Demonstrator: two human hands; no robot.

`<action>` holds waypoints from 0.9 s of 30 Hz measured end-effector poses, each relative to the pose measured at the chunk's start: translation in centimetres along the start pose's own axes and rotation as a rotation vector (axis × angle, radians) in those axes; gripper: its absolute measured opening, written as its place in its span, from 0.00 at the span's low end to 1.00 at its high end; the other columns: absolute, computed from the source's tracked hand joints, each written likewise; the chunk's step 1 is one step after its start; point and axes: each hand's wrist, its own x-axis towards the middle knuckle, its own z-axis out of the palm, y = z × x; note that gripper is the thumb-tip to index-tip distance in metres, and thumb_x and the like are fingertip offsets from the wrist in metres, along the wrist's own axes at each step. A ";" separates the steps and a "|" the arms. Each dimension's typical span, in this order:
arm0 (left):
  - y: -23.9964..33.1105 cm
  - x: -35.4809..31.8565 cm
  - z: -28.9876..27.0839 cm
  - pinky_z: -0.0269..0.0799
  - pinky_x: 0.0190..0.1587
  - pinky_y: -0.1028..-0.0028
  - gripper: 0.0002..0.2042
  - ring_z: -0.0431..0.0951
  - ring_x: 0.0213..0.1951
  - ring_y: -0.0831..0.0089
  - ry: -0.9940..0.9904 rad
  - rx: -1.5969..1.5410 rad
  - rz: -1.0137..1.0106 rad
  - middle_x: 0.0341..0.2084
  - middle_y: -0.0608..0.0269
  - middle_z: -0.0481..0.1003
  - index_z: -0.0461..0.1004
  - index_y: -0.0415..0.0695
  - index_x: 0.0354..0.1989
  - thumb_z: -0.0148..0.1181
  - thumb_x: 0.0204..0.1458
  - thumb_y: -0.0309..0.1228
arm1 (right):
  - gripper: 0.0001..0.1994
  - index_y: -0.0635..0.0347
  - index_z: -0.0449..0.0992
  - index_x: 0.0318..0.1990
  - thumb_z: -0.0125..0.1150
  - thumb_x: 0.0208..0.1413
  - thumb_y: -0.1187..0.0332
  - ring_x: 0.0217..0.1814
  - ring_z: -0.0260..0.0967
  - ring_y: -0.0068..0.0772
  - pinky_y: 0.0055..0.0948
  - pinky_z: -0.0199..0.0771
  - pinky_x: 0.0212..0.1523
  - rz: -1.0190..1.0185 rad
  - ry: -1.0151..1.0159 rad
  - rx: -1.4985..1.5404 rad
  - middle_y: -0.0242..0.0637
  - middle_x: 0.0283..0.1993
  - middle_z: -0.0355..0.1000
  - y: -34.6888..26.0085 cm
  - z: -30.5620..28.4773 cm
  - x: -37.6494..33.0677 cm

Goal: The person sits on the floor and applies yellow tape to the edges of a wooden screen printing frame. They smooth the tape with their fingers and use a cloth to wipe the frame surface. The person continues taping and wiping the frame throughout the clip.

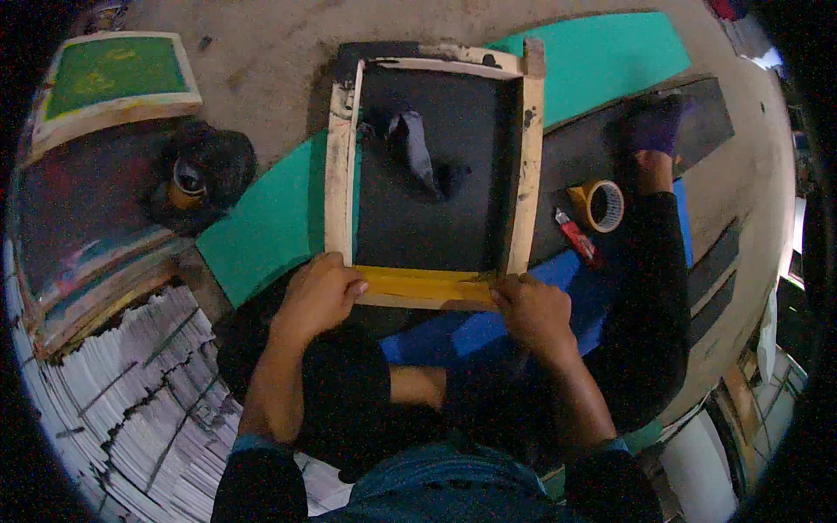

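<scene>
A wooden screen-printing frame [531, 157] with dark mesh [445, 231] lies in front of me, its rails stained with black. Along its near rail runs a strip of yellow tape [427, 286]. My left hand [318, 296] is closed at the near left corner, its thumb by the strip's left end. At the near right corner my right hand [534, 315] has curled fingers, with the thumb and fingertips on the strip's other end. On the mesh lies a crumpled grey and black piece [417, 152], whose kind I cannot make out.
Right of the frame are a yellow tape roll [603, 207] and a red utility knife [575, 237]. Green sheet [266, 218] and blue sheet [558, 279] lie beneath. Leftward stand a green-mesh frame [113, 109], a dark-bagged container [187, 179] and stacked papers [148, 383]. My leg extends right.
</scene>
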 end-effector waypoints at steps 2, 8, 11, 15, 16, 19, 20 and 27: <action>-0.3 0.2 0.2 0.73 0.48 0.56 0.17 0.76 0.44 0.51 -0.030 -0.008 -0.046 0.36 0.52 0.74 0.83 0.45 0.43 0.67 0.52 0.43 | 0.14 0.43 0.83 0.46 0.64 0.55 0.54 0.41 0.79 0.49 0.44 0.79 0.39 -0.001 0.030 0.046 0.38 0.43 0.78 0.4 0.5 -0.1; -0.3 -0.8 0.8 0.67 0.58 0.57 0.30 0.74 0.51 0.57 0.355 0.131 0.416 0.45 0.58 0.78 0.79 0.47 0.52 0.76 0.39 0.45 | 0.29 0.46 0.79 0.53 0.76 0.40 0.50 0.61 0.67 0.45 0.47 0.67 0.61 -0.513 0.515 -0.072 0.35 0.49 0.77 1.9 4.0 1.2; 0.3 -0.7 2.0 0.63 0.62 0.56 0.31 0.74 0.53 0.59 0.225 0.217 0.489 0.46 0.60 0.79 0.77 0.47 0.53 0.77 0.37 0.43 | 0.30 0.47 0.77 0.54 0.76 0.41 0.52 0.66 0.63 0.43 0.51 0.56 0.70 -0.579 0.556 -0.174 0.33 0.51 0.76 1.0 4.7 1.1; -0.4 -0.8 3.3 0.59 0.65 0.56 0.25 0.74 0.53 0.62 0.157 0.329 0.429 0.43 0.62 0.80 0.79 0.48 0.49 0.75 0.40 0.42 | 0.24 0.48 0.78 0.53 0.72 0.47 0.56 0.67 0.63 0.42 0.55 0.49 0.74 -0.613 0.672 -0.259 0.31 0.51 0.77 2.0 7.0 2.1; -0.8 -0.7 3.5 0.59 0.66 0.56 0.24 0.75 0.53 0.62 0.158 0.356 0.416 0.42 0.62 0.80 0.80 0.47 0.48 0.74 0.41 0.42 | 0.22 0.48 0.78 0.53 0.71 0.48 0.57 0.67 0.63 0.42 0.55 0.48 0.74 -0.611 0.695 -0.284 0.31 0.50 0.78 2.4 7.5 2.5; -1.4 -0.7 3.5 0.56 0.68 0.55 0.21 0.75 0.52 0.61 0.175 0.422 0.391 0.39 0.61 0.81 0.81 0.46 0.45 0.72 0.44 0.44 | 0.18 0.48 0.79 0.50 0.67 0.52 0.59 0.67 0.63 0.41 0.55 0.46 0.75 -0.614 0.708 -0.302 0.31 0.49 0.79 2.6 7.7 2.7; -1.4 -0.9 3.6 0.55 0.69 0.54 0.21 0.76 0.51 0.61 0.187 0.431 0.393 0.38 0.60 0.81 0.82 0.46 0.44 0.72 0.45 0.45 | 0.17 0.49 0.80 0.49 0.67 0.52 0.59 0.67 0.63 0.41 0.56 0.46 0.75 -0.622 0.672 -0.270 0.31 0.49 0.79 2.5 7.6 2.6; -1.3 -0.5 3.6 0.50 0.73 0.52 0.21 0.77 0.50 0.60 0.137 0.504 0.343 0.35 0.57 0.81 0.82 0.47 0.44 0.71 0.45 0.46 | 0.16 0.52 0.79 0.48 0.64 0.54 0.59 0.67 0.64 0.43 0.55 0.47 0.75 -0.652 0.741 -0.265 0.35 0.48 0.79 2.3 8.2 3.2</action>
